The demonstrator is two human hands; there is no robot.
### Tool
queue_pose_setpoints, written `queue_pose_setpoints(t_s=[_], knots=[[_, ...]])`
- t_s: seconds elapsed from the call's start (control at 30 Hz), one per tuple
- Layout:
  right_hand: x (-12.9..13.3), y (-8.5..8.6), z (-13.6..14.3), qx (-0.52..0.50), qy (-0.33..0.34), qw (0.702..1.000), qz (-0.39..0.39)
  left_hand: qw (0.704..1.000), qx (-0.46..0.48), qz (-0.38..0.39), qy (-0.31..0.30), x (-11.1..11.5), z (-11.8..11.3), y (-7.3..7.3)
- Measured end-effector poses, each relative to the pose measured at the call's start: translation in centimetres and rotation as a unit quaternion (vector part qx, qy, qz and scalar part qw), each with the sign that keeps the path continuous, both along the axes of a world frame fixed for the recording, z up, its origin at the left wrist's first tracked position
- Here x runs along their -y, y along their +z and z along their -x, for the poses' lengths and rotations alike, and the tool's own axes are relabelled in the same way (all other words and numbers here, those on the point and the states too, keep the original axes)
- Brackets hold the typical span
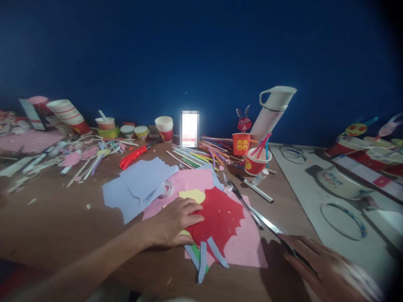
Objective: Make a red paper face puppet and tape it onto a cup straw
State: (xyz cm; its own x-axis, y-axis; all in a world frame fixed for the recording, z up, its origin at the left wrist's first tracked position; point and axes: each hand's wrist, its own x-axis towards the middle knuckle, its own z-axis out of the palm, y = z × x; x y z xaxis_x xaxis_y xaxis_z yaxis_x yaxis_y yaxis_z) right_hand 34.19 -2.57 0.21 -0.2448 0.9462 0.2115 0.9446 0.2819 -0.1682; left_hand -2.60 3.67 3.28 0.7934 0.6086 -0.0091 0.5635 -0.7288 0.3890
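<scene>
My left hand (pixel 176 222) lies on the stack of paper, fingers apart, its fingertips on the scalloped red paper (pixel 220 214) and its thumb near a yellow paper piece (pixel 192 195), partly under the hand. Beneath these spreads a pink sheet (pixel 248 247). Narrow light-blue strips (pixel 202 262) and a bit of green paper (pixel 195 253) stick out toward me. At the right, my right hand (pixel 327 268) is closed around the dark handle of what look like scissors (pixel 267 222), blade pointing left and away. A black pen (pixel 245 204) lies beside the blade.
Light-blue sheets (pixel 138 180), a tape roll (pixel 166 189) and a red utility knife (pixel 134 157) lie at the left. Behind are coloured sticks (pixel 195 155), paper cups (pixel 164 128) and a pale thermos (pixel 272 111). A white marker (pixel 260 191) lies right of the papers.
</scene>
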Motion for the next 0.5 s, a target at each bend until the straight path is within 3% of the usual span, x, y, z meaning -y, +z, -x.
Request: queue_pose_setpoints(t_s=[0.07, 0.17, 0.5], knots=[[-0.8, 0.8, 1.1, 0.049, 0.079, 0.996, 0.001, 1.0, -0.001, -0.018, -0.011, -0.2, -0.2, -0.3], [-2.2, 2.2, 2.9, 0.064, 0.139, 0.988, -0.014, 0.999, -0.015, -0.041, -0.014, -0.4, -0.5, -0.4], [-8.0, 3.0, 6.2, 0.062, 0.161, 0.985, 0.009, 0.998, -0.025, -0.037, -0.037, -0.7, -1.0, -0.3]])
